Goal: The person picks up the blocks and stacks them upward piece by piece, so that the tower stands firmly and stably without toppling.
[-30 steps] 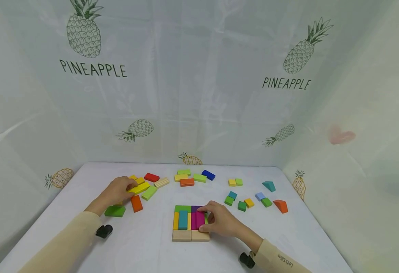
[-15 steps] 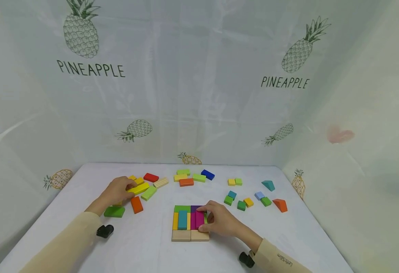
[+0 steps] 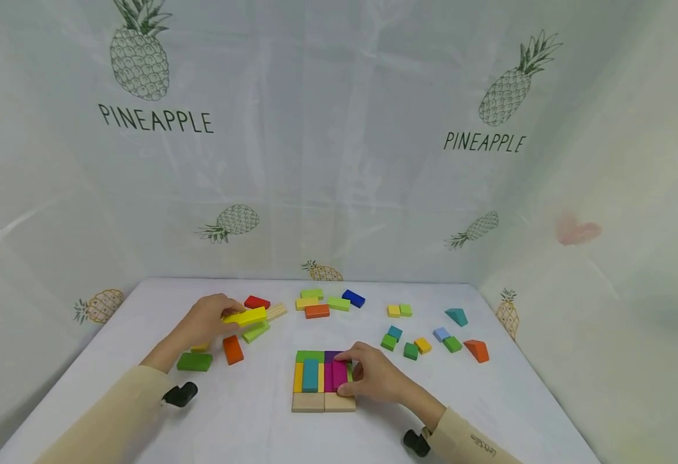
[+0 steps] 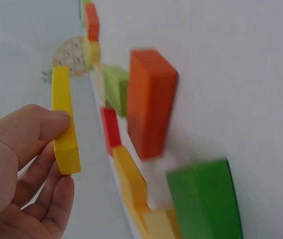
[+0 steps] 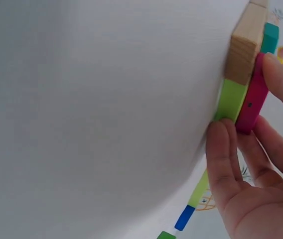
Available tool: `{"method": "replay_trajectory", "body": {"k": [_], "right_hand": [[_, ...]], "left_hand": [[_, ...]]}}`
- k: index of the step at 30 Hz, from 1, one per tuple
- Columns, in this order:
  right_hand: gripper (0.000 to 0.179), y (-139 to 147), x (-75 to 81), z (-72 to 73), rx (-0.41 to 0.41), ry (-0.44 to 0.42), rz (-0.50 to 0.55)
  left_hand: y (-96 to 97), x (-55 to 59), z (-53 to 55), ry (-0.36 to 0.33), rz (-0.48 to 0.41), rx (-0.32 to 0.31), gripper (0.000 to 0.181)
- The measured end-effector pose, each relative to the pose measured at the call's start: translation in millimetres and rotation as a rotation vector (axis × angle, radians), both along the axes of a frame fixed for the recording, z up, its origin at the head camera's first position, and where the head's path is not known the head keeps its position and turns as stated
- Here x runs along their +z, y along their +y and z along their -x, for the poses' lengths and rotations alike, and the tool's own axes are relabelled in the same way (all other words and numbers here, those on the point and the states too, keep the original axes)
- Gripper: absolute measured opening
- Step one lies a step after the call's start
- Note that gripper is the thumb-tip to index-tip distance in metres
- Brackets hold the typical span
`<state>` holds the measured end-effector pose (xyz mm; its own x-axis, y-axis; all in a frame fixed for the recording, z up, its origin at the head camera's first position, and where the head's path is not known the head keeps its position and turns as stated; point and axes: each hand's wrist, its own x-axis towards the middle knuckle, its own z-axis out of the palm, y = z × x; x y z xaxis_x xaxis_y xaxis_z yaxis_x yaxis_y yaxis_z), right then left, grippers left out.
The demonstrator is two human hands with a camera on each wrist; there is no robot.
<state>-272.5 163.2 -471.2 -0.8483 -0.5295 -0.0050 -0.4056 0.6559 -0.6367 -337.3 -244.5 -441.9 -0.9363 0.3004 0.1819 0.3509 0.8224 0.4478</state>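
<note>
My left hand (image 3: 211, 319) pinches a long yellow block (image 3: 246, 317) between thumb and fingers, raised above the loose blocks at the left. In the left wrist view that yellow block (image 4: 66, 119) stands clear of the others. My right hand (image 3: 376, 374) holds a magenta block (image 3: 339, 375) by its ends, at the right side of a flat square of blocks. Natural wood blocks (image 3: 308, 403) form the square's near edge, and a teal block (image 3: 310, 375) lies on its left half. The right wrist view shows the magenta block (image 5: 253, 94) on top of a lime block (image 5: 229, 99), fingertips against both.
Near my left hand lie an orange block (image 3: 232, 350), a green block (image 3: 194, 361), a lime block (image 3: 256, 332) and a red block (image 3: 257, 301). Several blocks, including a blue one (image 3: 353, 298), lie at the back. Small cubes and an orange triangular block (image 3: 477, 350) are at the right.
My left hand has lifted the yellow block off the pile and shifted it slightly right. The right hand stays in place on the magenta block.
</note>
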Motion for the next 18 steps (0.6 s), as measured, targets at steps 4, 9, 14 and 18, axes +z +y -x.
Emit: {"method": "replay_trajectory", "body": {"k": [4,9,14,18], "right_hand": [[0.054,0.6,0.3,-0.2,-0.008,-0.009,0.018],[0.055,0.5,-1.3,0.8,-0.007,-0.014,0.038],[0.056,0.4,-3.6,0.5,-0.014,-0.025,0.049],[0.059,1.4,-5.3,-1.0,-0.018,-0.031,0.056]], "left_hand": [[22.4,4.3,-12.2,0.026,-0.013,-0.048,0.036],[49.1,3.9,-27.0,0.031,-0.043,-0.099,0.033],[72.6,-2.7,-36.6,0.013,-0.083,-0.165,0.031],[90.5,-10.4,-42.8,-0.021,-0.109,-0.185,0.031]]}}
